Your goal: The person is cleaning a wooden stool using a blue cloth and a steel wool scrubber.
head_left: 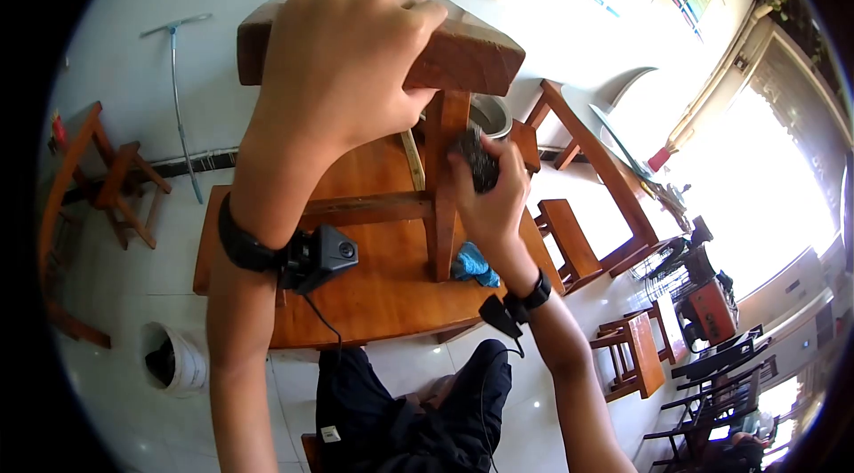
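A small wooden stool [463, 55] stands on the brown wooden table [356, 313] in front of me. My left hand [347, 64] is wrapped over the near edge of its seat, fingertips hidden behind the knuckles. Lower down and to the right, my right hand [498, 193] is closed round a dark, wiry scouring pad [477, 159], held right beside the stool's leg [441, 233]. A crumpled blue cloth [476, 265] lies on the tabletop by the foot of that leg. Behind the leg, part of a round metal basin [492, 115] shows.
On the left are a white bucket [189, 362], a wooden chair [76, 197] and a long-handled squeegee [181, 108] leaning on the wall. Wooden stools [636, 353] and a glass-topped table [605, 162] stand to the right. Black straps with small cameras sit on both wrists.
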Demonstrator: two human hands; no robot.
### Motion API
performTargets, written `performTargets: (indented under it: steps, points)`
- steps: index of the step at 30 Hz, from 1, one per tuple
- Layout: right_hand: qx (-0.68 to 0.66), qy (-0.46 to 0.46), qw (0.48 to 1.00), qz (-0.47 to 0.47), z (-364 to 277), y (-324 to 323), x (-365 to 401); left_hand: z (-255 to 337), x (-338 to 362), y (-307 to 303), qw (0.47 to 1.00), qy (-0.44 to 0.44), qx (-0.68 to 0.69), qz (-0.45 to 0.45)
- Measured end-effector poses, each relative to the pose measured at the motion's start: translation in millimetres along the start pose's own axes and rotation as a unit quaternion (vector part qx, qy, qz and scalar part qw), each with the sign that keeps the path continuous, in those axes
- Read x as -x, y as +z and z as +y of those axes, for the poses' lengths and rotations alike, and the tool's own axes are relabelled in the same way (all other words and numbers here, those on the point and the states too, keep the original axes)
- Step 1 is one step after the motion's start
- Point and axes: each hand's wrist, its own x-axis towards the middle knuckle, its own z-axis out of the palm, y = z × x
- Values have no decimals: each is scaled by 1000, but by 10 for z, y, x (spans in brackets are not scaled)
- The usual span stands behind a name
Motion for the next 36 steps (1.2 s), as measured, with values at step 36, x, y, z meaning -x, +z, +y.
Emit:
performTargets:
  steps: [36]
  points:
    - [-12,-66,996,51,-274,26,-391,-50,14,20,999,28,-17,-6]
